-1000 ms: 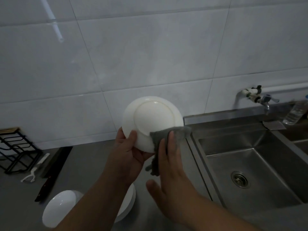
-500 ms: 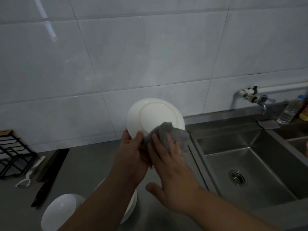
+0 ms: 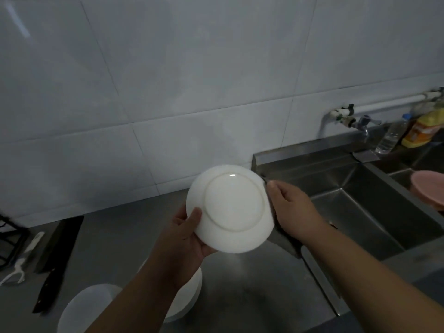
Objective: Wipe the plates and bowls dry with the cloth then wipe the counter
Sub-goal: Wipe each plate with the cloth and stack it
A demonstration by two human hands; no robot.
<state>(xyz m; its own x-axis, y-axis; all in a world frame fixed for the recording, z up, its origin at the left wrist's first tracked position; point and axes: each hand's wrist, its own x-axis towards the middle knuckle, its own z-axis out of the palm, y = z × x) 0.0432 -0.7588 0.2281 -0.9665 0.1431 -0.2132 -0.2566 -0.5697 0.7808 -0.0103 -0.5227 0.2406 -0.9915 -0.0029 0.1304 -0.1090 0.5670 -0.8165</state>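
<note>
Head view: the left hand (image 3: 185, 239) holds a white plate (image 3: 230, 207) up above the worktop (image 3: 240, 296), its underside facing the camera, thumb pressed on the lower left rim and fingers curled out of sight behind it. The right hand (image 3: 293, 207) sits at the plate's right edge, fingers wrapped round the rim with the grey cloth (image 3: 286, 239) gripped between palm and plate; most of the cloth is hidden, with only a dark fold trailing below the wrist. Both forearms reach in from the bottom of the frame, the left one covering part of a stack of white plates (image 3: 187, 299) and a white bowl (image 3: 84, 308) on the worktop below. To the left lie a black knife (image 3: 51, 282), a white peeler (image 3: 21, 260) and a black wire rack (image 3: 7, 239). To the right is the steel sink (image 3: 360, 200), a tap (image 3: 360, 123) above it, a clear bottle (image 3: 391, 135), a yellow bottle (image 3: 422, 131) and a pink dish (image 3: 430, 188).
</note>
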